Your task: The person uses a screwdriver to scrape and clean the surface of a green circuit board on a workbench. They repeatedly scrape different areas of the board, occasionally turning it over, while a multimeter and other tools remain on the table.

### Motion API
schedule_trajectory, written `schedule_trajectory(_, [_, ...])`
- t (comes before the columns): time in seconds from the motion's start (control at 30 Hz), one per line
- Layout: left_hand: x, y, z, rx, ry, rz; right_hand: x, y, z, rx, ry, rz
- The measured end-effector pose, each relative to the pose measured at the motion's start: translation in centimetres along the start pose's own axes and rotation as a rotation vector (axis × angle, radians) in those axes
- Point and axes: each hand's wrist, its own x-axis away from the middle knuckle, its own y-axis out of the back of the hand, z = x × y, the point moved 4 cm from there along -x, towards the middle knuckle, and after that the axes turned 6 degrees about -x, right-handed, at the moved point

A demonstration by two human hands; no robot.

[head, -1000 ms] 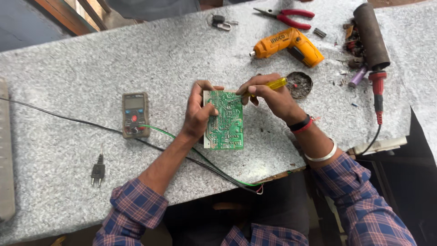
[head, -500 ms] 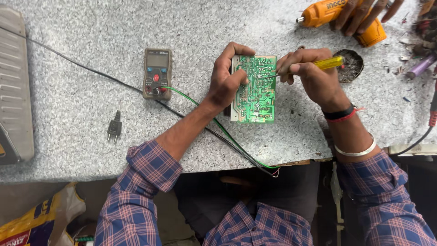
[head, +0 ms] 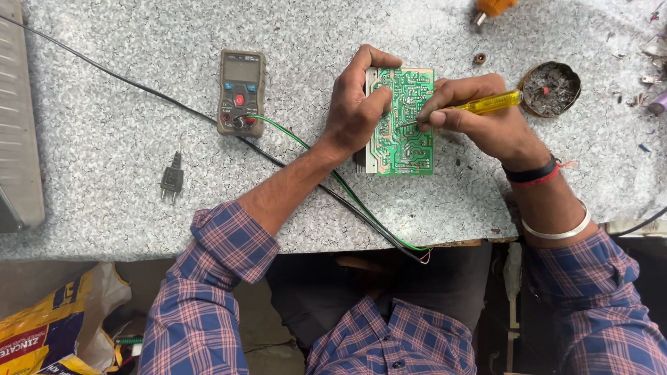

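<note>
A green circuit board (head: 406, 139) stands on its edge on the grey speckled table (head: 118, 201), solder side toward me. My left hand (head: 358, 104) grips the board's left edge and top corner. My right hand (head: 479, 118) holds a yellow-handled screwdriver (head: 486, 105), with its metal tip touching the middle of the board. A grey multimeter (head: 241, 92) lies left of the board, and a green wire and a black wire (head: 333, 180) run from it under my left forearm to the table's front edge.
A round tin of dark residue (head: 550, 87) sits right of my right hand. A black plug (head: 171, 180) lies at the left, with a grey appliance (head: 17, 125) at the far left edge. An orange tool's tip (head: 490, 8) shows at the top.
The view has shifted down and closer, so the tools at the back have left the picture. Both hands stay on the board, and the screwdriver tip has moved onto its middle.
</note>
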Motion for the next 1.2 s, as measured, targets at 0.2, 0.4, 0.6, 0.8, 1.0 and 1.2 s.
schedule_trajectory(0.2, [0.0, 0.0, 0.1, -0.003, 0.002, 0.011, 0.0, -0.6, -0.4, 0.02, -0.089, 0.038])
schedule_trajectory(0.4, [0.1, 0.1, -0.3, -0.003, -0.104, 0.06, 0.2, -1.0, -0.2, 0.058, 0.08, 0.065])
schedule_trajectory(0.6, [0.2, -0.1, -0.1, 0.017, -0.062, 0.1, 0.2, -0.7, -0.7, 0.073, -0.029, -0.052])
schedule_trajectory(0.8, [0.1, -0.1, 0.0, -0.037, -0.098, 0.087, 0.0, -0.8, -0.3, 0.03, 0.049, -0.025])
schedule_trajectory(1.0, [0.1, -0.1, 0.3, -0.007, -0.08, 0.056, 0.1, -1.1, -0.3, 0.003, 0.031, -0.027])
schedule_trajectory(1.2, [0.1, 0.0, 0.5, 0.011, -0.061, 0.022, 0.1, -1.2, -0.3, 0.012, 0.027, -0.024])
